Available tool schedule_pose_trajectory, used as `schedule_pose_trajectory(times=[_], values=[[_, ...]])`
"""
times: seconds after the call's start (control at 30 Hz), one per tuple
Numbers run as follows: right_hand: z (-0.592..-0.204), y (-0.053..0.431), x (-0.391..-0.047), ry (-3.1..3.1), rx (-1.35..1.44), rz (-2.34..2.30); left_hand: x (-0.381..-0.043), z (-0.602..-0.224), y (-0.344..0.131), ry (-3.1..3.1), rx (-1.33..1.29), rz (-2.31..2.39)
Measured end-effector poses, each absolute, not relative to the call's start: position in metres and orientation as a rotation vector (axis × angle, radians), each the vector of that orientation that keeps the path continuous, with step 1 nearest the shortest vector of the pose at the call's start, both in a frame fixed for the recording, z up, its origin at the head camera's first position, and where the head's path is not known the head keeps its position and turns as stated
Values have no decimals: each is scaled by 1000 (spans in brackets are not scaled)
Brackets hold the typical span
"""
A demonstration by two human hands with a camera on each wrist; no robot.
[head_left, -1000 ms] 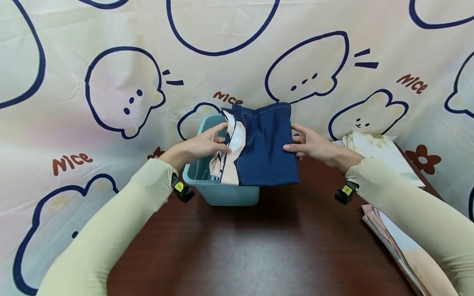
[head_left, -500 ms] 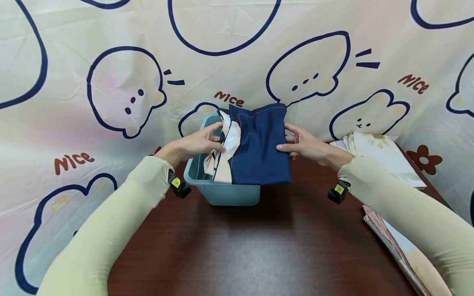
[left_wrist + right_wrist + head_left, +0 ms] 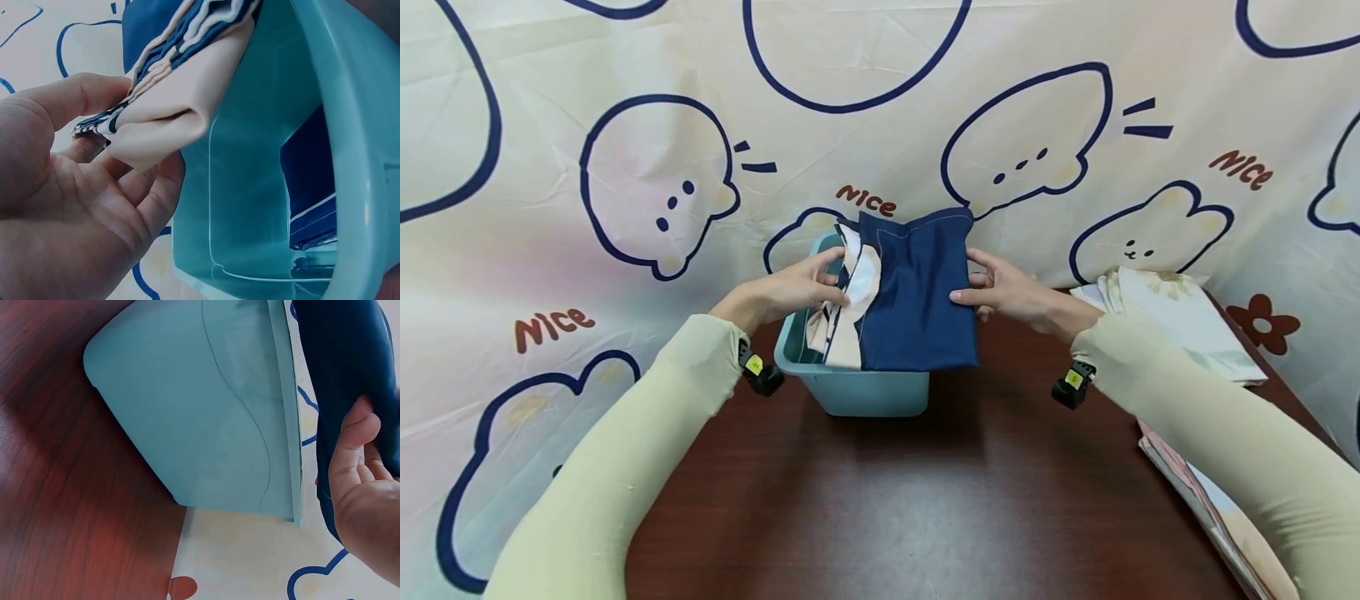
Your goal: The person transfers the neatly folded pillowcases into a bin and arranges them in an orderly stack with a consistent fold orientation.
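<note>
A folded navy cloth [image 3: 917, 292] with cream patterned layers at its left end is held over the blue-green plastic bin [image 3: 865, 393]. My left hand [image 3: 786, 292] pinches its layered end, thumb on one face and fingers on the other, as the left wrist view shows. At the opposite edge my right hand [image 3: 1007, 292] grips the cloth between thumb and fingers. Inside the bin, the left wrist view shows another navy folded cloth [image 3: 312, 181] against the wall. The held cloth hides most of the bin's opening in the head view.
A folded white cloth pile [image 3: 1180, 321] lies at the table's back right. Nearer, folded pinkish cloths [image 3: 1217, 508] lie along the right edge, partly under my right forearm. A patterned curtain [image 3: 850, 150] hangs behind the dark wooden table [image 3: 880, 500].
Both hands have carried the navy cloth slightly left, further over the bin. The grip on each end looks the same, and the bin has stayed in place.
</note>
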State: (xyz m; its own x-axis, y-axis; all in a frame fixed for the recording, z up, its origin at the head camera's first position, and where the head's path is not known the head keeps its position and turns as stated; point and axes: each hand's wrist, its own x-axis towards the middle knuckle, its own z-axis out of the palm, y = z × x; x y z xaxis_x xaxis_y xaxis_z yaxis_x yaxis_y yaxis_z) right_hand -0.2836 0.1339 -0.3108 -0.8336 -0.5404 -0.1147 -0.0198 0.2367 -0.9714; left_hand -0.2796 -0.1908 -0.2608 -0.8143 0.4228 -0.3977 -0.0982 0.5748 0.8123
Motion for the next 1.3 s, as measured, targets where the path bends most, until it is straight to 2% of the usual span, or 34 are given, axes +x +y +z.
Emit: schedule_pose_trajectory(times=[1.3], values=[[-303, 94, -298, 2098, -498, -1594, -295, -257, -217, 2297, 262, 1160]])
